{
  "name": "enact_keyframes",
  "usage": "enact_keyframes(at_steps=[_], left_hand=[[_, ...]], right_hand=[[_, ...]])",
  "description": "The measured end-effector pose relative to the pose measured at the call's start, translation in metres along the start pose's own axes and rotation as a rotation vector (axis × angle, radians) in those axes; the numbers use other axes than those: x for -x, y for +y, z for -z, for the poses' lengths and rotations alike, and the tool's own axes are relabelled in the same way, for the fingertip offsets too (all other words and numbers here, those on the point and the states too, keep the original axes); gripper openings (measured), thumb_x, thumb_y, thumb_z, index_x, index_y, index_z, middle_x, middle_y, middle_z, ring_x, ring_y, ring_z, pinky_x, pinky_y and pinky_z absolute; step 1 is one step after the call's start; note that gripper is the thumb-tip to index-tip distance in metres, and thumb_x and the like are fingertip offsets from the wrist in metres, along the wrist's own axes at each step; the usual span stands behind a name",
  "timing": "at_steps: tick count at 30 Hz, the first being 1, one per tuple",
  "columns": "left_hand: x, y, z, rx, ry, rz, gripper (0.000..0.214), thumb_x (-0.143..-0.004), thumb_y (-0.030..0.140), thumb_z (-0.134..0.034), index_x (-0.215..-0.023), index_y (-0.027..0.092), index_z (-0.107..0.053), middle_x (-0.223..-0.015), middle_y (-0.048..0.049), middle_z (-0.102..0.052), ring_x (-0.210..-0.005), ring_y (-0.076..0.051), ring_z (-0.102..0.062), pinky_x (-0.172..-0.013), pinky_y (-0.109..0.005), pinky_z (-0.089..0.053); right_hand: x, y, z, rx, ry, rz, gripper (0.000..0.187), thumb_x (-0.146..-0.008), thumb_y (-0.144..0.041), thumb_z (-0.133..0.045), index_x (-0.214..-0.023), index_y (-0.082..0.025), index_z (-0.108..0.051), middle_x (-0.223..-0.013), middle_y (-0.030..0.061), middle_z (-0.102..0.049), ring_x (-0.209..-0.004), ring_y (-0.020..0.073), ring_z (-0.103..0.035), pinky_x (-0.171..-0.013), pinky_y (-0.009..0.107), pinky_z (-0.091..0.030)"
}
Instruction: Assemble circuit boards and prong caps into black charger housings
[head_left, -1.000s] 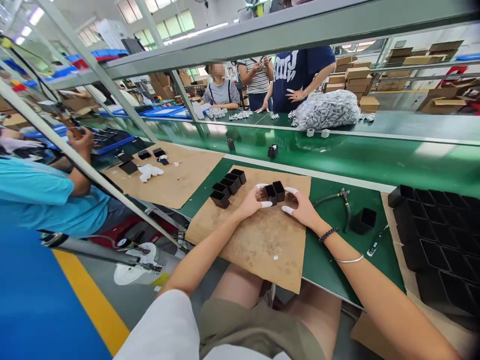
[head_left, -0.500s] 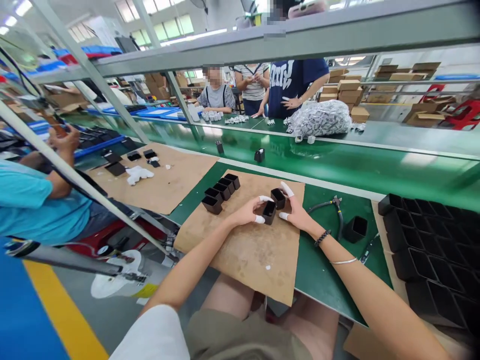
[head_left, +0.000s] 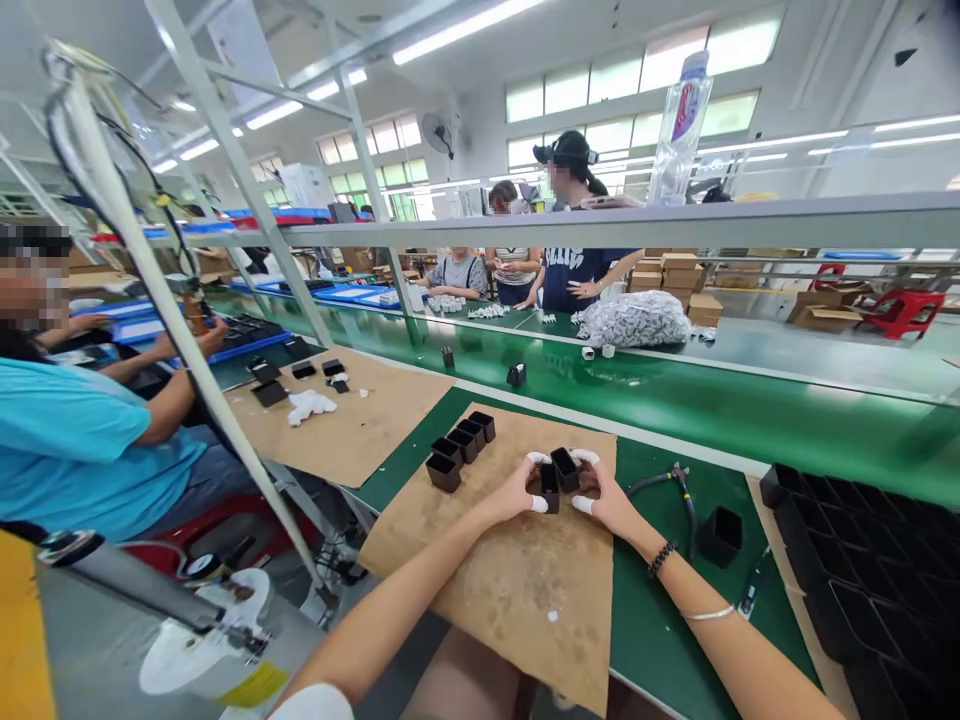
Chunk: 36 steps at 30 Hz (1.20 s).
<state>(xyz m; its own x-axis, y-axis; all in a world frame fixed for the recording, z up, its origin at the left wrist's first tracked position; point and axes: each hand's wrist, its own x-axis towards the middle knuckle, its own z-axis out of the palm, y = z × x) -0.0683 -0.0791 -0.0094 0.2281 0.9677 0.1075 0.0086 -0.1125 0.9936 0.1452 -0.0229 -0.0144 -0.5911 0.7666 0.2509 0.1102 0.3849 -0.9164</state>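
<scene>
My left hand (head_left: pixel 520 491), with white cots on its fingertips, is closed around a small black open-topped box (head_left: pixel 550 488) above the brown paper sheet (head_left: pixel 517 580). My right hand (head_left: pixel 602 492), also in white finger cots, grips a second black box (head_left: pixel 564 468), which is tilted and lies right against the first. Part of each box is hidden by fingers or by the other box. Left of my hands, several black boxes (head_left: pixel 444 466) stand in a row on the paper, open ends up.
Right of the paper lie pliers (head_left: pixel 684 500), a lone black box (head_left: pixel 722 537) and a thin tool (head_left: pixel 752 585). Many black boxes (head_left: pixel 847 560) fill the right side. A green conveyor (head_left: pixel 675 385) runs beyond. At left sits a co-worker in a turquoise shirt (head_left: pixel 67 430). A shelf (head_left: pixel 480 232) crosses overhead.
My head view has tilted up, so the bench appears lower. My right hand has closed in on its box, and that box now leans against the one in my left hand.
</scene>
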Motion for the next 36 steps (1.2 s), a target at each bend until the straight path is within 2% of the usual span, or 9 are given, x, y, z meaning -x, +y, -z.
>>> enact_keyframes(at_steps=[4,6,11,14,19,23,27,31,36], left_hand=[[-0.001,-0.006,-0.003,0.016,0.024,-0.016,0.099,-0.055,0.014,-0.078,-0.146,0.023,-0.039,-0.147,-0.0145,-0.054,-0.134,-0.034,-0.055,-0.117,-0.054,-0.038],[-0.002,-0.006,-0.003,-0.002,0.020,-0.020,0.101,-0.051,0.010,-0.081,-0.145,0.023,-0.045,-0.148,-0.0137,-0.055,-0.137,-0.035,-0.052,-0.120,-0.054,-0.035],[-0.006,-0.008,0.001,-0.051,0.028,-0.028,0.082,-0.049,0.006,-0.081,-0.129,0.020,-0.063,-0.136,-0.0108,-0.065,-0.134,-0.036,-0.054,-0.122,-0.053,-0.033],[-0.007,-0.009,0.002,-0.054,0.033,-0.024,0.079,-0.052,0.006,-0.082,-0.128,0.020,-0.065,-0.132,-0.0099,-0.067,-0.130,-0.034,-0.057,-0.119,-0.054,-0.036],[-0.006,-0.006,0.000,-0.018,0.000,-0.025,0.080,-0.051,0.008,-0.088,-0.127,0.020,-0.066,-0.135,-0.0113,-0.067,-0.128,-0.034,-0.059,-0.116,-0.052,-0.041],[-0.005,-0.003,-0.002,-0.010,-0.025,-0.010,0.079,-0.050,0.011,-0.091,-0.125,0.019,-0.067,-0.128,-0.0113,-0.070,-0.125,-0.033,-0.062,-0.115,-0.052,-0.042],[-0.005,-0.003,-0.003,-0.025,-0.022,0.005,0.081,-0.050,0.014,-0.093,-0.126,0.018,-0.065,-0.129,-0.0126,-0.070,-0.124,-0.033,-0.063,-0.113,-0.051,-0.044],[-0.005,-0.006,-0.005,-0.047,0.011,0.002,0.080,-0.052,0.018,-0.094,-0.126,0.017,-0.064,-0.130,-0.0131,-0.069,-0.124,-0.033,-0.063,-0.113,-0.050,-0.045],[-0.004,-0.012,-0.006,-0.088,0.110,-0.019,0.080,-0.055,0.019,-0.093,-0.129,0.017,-0.060,-0.134,-0.0150,-0.066,-0.127,-0.033,-0.060,-0.116,-0.053,-0.041]], right_hand=[[0.003,0.001,-0.005,-0.007,0.023,0.018,0.066,-0.072,-0.027,-0.070,-0.133,-0.024,-0.045,-0.136,0.0121,-0.061,-0.126,0.0291,-0.061,-0.110,0.050,-0.047],[0.003,0.003,-0.005,-0.031,0.060,0.010,0.068,-0.071,-0.027,-0.072,-0.134,-0.025,-0.047,-0.139,0.0118,-0.060,-0.132,0.0294,-0.058,-0.118,0.052,-0.039],[0.000,0.004,0.005,-0.107,0.077,-0.010,0.045,-0.058,-0.018,-0.060,-0.103,-0.023,-0.066,-0.109,0.0076,-0.073,-0.112,0.0315,-0.066,-0.111,0.052,-0.046],[0.000,0.002,0.012,-0.114,0.059,-0.034,0.046,-0.052,-0.017,-0.054,-0.095,-0.022,-0.069,-0.104,0.0069,-0.075,-0.108,0.0316,-0.067,-0.106,0.050,-0.049],[0.002,0.003,0.016,-0.125,0.055,-0.084,0.063,-0.055,-0.018,-0.050,-0.117,-0.027,-0.062,-0.107,0.0036,-0.073,-0.107,0.0276,-0.068,-0.101,0.048,-0.052],[0.000,0.012,0.012,-0.123,0.076,-0.073,0.051,-0.060,-0.020,-0.053,-0.109,-0.027,-0.062,-0.110,0.0043,-0.071,-0.112,0.0272,-0.065,-0.108,0.048,-0.048],[0.001,0.019,0.006,-0.097,0.140,-0.063,0.058,-0.064,-0.021,-0.054,-0.122,-0.026,-0.059,-0.121,0.0062,-0.067,-0.109,0.0243,-0.067,-0.107,0.046,-0.050],[0.003,0.019,0.004,-0.034,0.195,-0.073,0.057,-0.068,-0.022,-0.056,-0.125,-0.025,-0.055,-0.113,0.0055,-0.067,-0.094,0.0206,-0.068,-0.097,0.042,-0.056],[0.005,0.017,0.001,0.050,0.221,-0.083,0.060,-0.069,-0.018,-0.054,-0.128,-0.024,-0.053,-0.115,0.0068,-0.069,-0.102,0.0224,-0.069,-0.099,0.044,-0.055]])
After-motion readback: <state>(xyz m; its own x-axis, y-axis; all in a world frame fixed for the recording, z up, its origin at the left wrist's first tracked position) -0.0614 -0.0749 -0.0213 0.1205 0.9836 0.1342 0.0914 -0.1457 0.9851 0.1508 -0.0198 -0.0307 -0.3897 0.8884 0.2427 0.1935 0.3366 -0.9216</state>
